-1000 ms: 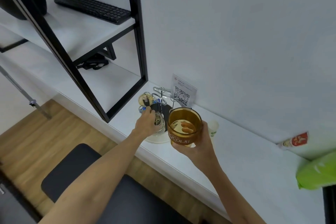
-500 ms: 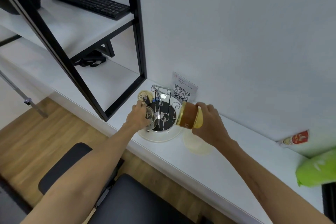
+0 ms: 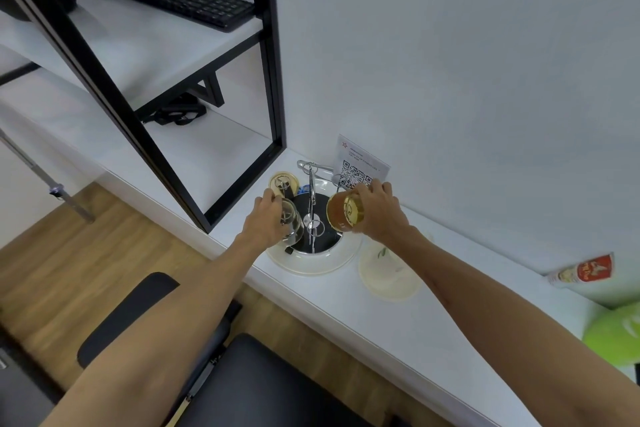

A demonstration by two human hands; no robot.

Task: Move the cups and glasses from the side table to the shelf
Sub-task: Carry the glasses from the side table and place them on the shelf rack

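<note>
Over the wire rack (image 3: 313, 218), left hand (image 3: 265, 222) grips a clear glass (image 3: 292, 224) and right hand (image 3: 375, 211) clasps a tilted amber glass (image 3: 343, 211), apparently to hang each on a peg.

Both forearms are bare up to the frame's lower edge, with no sleeve showing. The left hand (image 3: 265, 220) and right hand (image 3: 379, 211) wear no gloves, rings or watch.

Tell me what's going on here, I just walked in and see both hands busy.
A person is working at a round cup rack on the white counter. The left hand grips a clear glass at the rack, while the right hand holds an amber glass tilted on its side above it.
</note>
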